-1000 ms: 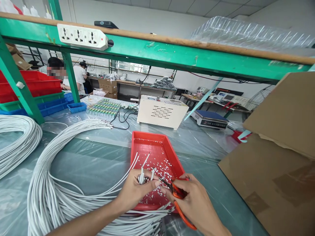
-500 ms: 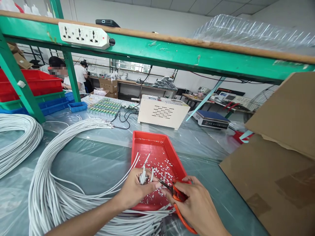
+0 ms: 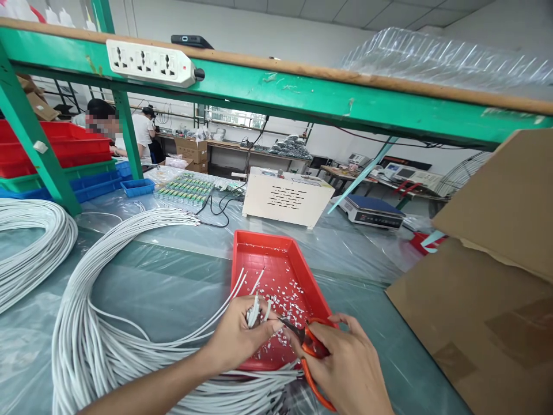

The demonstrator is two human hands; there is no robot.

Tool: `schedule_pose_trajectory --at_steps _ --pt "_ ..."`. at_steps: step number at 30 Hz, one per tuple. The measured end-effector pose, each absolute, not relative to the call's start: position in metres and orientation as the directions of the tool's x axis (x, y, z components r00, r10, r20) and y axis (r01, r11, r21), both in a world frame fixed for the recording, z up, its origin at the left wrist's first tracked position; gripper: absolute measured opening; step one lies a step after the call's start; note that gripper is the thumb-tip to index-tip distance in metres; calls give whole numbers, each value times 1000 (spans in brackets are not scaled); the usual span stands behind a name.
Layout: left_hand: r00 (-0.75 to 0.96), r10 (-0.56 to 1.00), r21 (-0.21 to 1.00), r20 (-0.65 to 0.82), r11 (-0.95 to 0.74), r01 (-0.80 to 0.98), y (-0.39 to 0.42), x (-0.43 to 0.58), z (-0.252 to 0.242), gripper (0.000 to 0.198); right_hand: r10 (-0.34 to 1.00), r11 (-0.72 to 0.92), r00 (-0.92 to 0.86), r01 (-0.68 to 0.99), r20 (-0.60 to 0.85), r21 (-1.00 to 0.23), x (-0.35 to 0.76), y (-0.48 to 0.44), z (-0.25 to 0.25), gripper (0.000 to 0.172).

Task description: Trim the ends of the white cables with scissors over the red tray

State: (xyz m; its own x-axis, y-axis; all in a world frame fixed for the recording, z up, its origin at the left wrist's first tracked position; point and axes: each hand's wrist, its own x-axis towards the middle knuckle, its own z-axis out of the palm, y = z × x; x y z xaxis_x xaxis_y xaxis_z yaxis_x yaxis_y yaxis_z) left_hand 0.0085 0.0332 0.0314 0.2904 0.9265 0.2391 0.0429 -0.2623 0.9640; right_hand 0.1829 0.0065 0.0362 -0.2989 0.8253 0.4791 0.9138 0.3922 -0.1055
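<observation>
While L hand [image 3: 242, 328] is gripping a few white cable ends [image 3: 254, 314] over the near part of red tray [image 3: 256, 253], fingers closed snugly, R hand [image 3: 349, 363] is curling round orange-handled cutters [image 3: 297, 331], tips right at L fingers; can't tell how far blades are parting. Main cable bundle [image 3: 78, 323] is curving over tbl [image 3: 142, 282] L of tray, near ends lying by tray's near edge. Pale scraps [image 3: 294, 300] are littering tray floor.

Clear plastic sheet [image 3: 345, 253] is covering tbl, wrinkling & catching glare. Second coil [image 3: 60, 248] is sitting far L. Beyond tray, beige vented unit [image 3: 287, 199] is standing betw. grn boards [image 3: 184, 189] (L) and scale [image 3: 371, 212] (R). Sm. blue bin [image 3: 138, 188] is sitting just beside boards; stacked bins [image 3: 56, 147] farther L. Cardboard box [image 3: 466, 323] is filling R side.

Overhead, grn shelf beam [image 3: 302, 95] is carrying pwr strip [image 3: 151, 62] on its face, w/ dark device [image 3: 192, 41] & clear plastic trays [image 3: 432, 60] resting on top. Back of rm: two people [image 3: 140, 135] are showing at L, benches [image 3: 235, 145] lining wall.
</observation>
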Motion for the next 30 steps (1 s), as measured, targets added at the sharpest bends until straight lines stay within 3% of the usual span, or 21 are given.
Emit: schedule_pose_trajectory --at_steps 3,6,11,14,18,22,25,28,30 --pt "227 942 957 247 -274 92 32 10 31 12 840 377 -287 919 460 -116 180 6 36 40" --pt "172 923 895 344 -378 235 26 9 29 15 893 294 -214 943 395 -154 174 3 34 44" --pt "259 824 736 504 -567 371 21 6 26 17 952 168 -115 971 284 -169 166 -4 34 42" --pt "233 870 802 435 -492 339 25 7 29 19 959 141 -104 982 263 -129 166 -5 34 43" --pt "264 936 956 232 -270 118 31 9 35 16 935 178 -147 982 323 -66 166 -2 37 41" --pt "234 952 976 199 -215 44 33 9 35 11 903 249 -201 965 379 -80 169 1 37 39" --pt "127 959 958 252 -266 108 33 9 32 11 936 263 -189 935 296 -237 172 4 35 36" --pt "77 953 939 293 -302 162 32 9 29 11 972 226 -147 792 182 -568 171 7 32 33" --pt "76 945 923 318 -327 201 30 9 28 11 983 185 -111 566 148 -803 166 8 30 30"
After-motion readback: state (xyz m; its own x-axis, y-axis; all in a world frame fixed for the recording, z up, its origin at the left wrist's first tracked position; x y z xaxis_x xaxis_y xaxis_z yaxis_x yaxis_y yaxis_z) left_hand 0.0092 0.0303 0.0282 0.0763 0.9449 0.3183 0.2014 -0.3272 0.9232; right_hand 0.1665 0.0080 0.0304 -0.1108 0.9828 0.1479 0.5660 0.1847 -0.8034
